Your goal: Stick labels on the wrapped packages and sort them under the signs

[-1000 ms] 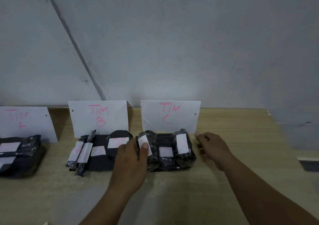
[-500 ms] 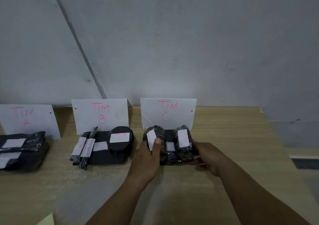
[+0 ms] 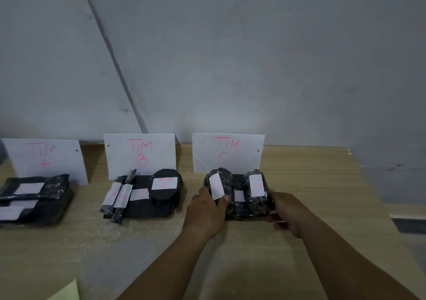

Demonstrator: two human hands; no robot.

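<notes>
We see a wooden table [image 3: 311, 184] with a light brown top. Right behind the table stands a big grey wall [image 3: 253, 57]. It is plain and a bit smudgy. A thin dark strip [image 3: 110, 55] runs slanted on the wall, from high above the table's left part down to the table's back edge. Tiny screws [image 3: 130, 88] sit close to the strip. Just above the middle of the table's back edge, the wall glows with a soft bright spot [image 3: 221, 117]. Near the table's front edge, the top has a pale grey patch [image 3: 129, 253]. Past the table's right end, the wall has a small dark mark [image 3: 396, 167]. Lower down there is a white edge [image 3: 408, 216] over a dark part [image 3: 412, 227], too dim for us to tell what it is.
</notes>
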